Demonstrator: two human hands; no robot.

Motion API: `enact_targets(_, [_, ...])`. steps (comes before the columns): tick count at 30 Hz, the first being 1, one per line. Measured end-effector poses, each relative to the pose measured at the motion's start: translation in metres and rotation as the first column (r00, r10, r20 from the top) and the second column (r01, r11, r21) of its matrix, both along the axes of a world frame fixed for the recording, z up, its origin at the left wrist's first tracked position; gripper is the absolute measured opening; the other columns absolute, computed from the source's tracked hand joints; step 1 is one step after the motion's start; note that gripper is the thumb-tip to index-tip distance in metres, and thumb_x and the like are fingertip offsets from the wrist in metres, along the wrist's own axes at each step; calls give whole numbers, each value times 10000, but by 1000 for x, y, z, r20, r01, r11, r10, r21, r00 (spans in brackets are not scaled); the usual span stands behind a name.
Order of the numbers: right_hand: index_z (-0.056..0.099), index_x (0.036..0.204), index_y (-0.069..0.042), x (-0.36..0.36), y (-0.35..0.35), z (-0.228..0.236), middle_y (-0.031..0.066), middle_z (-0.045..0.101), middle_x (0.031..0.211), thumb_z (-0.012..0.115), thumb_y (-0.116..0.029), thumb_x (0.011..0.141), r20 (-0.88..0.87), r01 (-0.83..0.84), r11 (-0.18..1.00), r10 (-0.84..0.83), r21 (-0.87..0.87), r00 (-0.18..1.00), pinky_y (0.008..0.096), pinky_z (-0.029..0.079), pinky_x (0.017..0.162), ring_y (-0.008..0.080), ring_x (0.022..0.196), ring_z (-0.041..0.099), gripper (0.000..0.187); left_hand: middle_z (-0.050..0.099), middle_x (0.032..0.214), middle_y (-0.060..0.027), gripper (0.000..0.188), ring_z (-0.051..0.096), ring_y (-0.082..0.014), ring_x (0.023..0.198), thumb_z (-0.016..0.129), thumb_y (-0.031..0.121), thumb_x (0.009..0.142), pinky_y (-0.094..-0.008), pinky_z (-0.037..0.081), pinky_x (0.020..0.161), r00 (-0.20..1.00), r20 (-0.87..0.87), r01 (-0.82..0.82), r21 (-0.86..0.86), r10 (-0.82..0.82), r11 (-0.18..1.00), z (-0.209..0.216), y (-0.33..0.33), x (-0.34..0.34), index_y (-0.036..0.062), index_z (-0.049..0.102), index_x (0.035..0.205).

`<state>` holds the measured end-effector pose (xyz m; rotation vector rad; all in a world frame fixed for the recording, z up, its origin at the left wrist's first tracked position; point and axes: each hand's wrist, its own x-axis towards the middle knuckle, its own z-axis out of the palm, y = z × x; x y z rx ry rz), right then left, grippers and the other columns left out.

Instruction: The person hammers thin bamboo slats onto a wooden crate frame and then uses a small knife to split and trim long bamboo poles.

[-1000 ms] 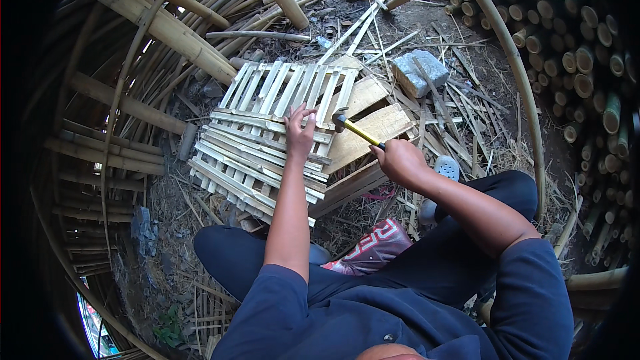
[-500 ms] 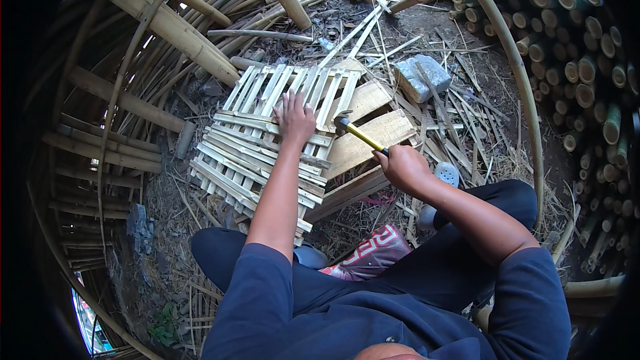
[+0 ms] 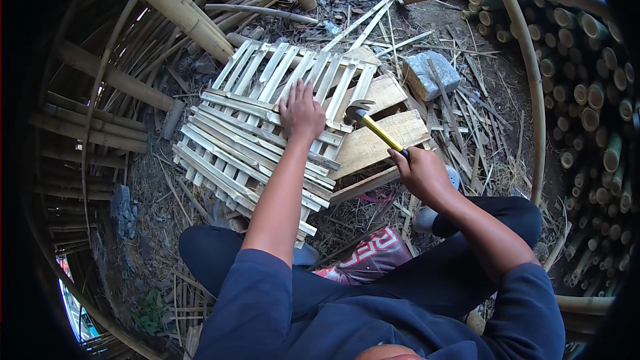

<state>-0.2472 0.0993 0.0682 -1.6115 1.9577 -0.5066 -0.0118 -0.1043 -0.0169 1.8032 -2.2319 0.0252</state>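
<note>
My left hand [image 3: 302,115] lies with its fingers stretched out on a panel of pale split-bamboo slats [image 3: 233,135]. Several slats run crosswise over others in that panel. In my right hand [image 3: 428,178] is a claw hammer [image 3: 381,133], gripped by its yellow and black handle. The hammer's metal head is tilted up, just right of the panel's edge and over the wooden planks. Under the panel stands a low wooden crate or bench with wide planks [image 3: 377,145] and gaps between them. Whether a nail is near my left fingers cannot be made out.
A grey stone block [image 3: 431,75] sits beyond the crate amid scattered bamboo strips. Stacked bamboo poles [image 3: 587,93] fill the right side. Thick bamboo posts [image 3: 177,13] stand at the left. A red printed bag [image 3: 370,257] lies between my legs.
The hammer has turned so that its claw shows more clearly, and its head sits farther from the panel's edge. My left hand stays on the slats. The whole view has shifted slightly.
</note>
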Motion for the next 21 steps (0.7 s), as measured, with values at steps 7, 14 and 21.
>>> enact_targets(7, [691,822,56,7,-8,4,289,655,725,560,-420,1016,7,-38,999,38,29,999,563,507,713,484,732,661,531,339,1651,-59,552,263,-221,1537,423,236,992,-508,165,1233,999,-37,-18,16,19,1000,4,1,-2,171,430,1540])
enact_targets(14, [694,817,55,10,-11,10,285,657,722,563,-427,1015,-11,-34,997,35,72,999,553,510,718,479,736,665,538,373,1631,-69,541,293,-234,1525,435,236,989,-514,170,1229,998,-53,-18,-18,17,1000,3,2,-3,180,449,1527])
enact_targets(21, [668,781,48,8,-11,3,269,621,664,594,-438,1007,-19,-28,999,29,45,999,538,481,636,460,658,634,541,378,1627,-72,536,298,-235,1523,436,238,988,-516,170,1229,998,-57,-18,-25,17,1000,3,2,-3,172,461,1520])
